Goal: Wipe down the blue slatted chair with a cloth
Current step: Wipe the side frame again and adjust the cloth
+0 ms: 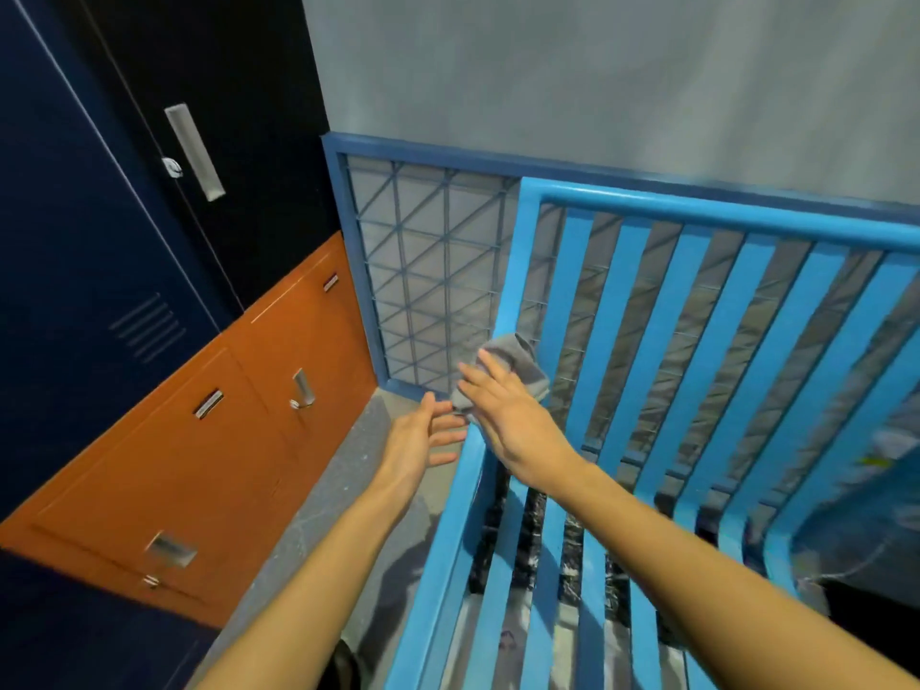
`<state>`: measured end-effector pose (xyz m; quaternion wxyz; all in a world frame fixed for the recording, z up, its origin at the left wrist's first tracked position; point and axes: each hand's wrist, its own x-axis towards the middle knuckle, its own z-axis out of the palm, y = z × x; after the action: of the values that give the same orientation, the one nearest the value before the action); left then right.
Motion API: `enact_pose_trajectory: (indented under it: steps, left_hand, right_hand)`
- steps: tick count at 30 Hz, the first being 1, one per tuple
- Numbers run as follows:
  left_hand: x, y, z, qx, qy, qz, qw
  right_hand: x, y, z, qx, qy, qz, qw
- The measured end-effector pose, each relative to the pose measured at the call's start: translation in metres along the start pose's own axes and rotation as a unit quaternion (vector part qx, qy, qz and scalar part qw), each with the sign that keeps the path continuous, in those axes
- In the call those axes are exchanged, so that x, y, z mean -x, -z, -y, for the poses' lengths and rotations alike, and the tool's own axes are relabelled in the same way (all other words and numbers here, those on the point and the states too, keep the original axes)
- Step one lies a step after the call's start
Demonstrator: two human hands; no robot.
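The blue slatted chair (627,301) is bright blue, with flat slats that run along the seat, curve up at the back and rise to a rounded top rail. The grey cloth (520,363) is bunched against the upright at the backrest's left end, just above the seat's side rail, under the straight fingers of the right hand (517,425).

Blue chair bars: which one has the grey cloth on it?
The leftmost upright post in the back of the light blue slatted chair, at its outer corner. The right hand presses the crumpled grey cloth against it; every other slat is bare.
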<state>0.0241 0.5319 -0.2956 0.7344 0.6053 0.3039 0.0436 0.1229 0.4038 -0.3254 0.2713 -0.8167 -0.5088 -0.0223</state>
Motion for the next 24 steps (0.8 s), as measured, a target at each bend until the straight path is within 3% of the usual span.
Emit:
enact_pose_trajectory:
  steps: [6, 11, 18, 24]
  left_hand:
    - [0.061, 0.02, 0.033, -0.005, 0.015, -0.042, 0.999]
    - [0.112, 0.039, 0.056, -0.036, 0.026, -0.076, 0.996]
    - [0.187, 0.059, 0.084, 0.002, 0.032, -0.13, 0.991]
    - [0.219, 0.065, 0.091, -0.027, -0.005, -0.124, 0.992]
  right_hand:
    - [0.053, -0.027, 0.071, -0.108, -0.078, -0.015, 0.991]
    - [0.091, -0.034, 0.12, -0.129, -0.086, 0.002, 0.988]
    - [0.154, -0.053, 0.189, -0.138, -0.073, 0.017, 0.988]
    - [0.197, -0.051, 0.249, -0.253, -0.087, -0.005, 0.963]
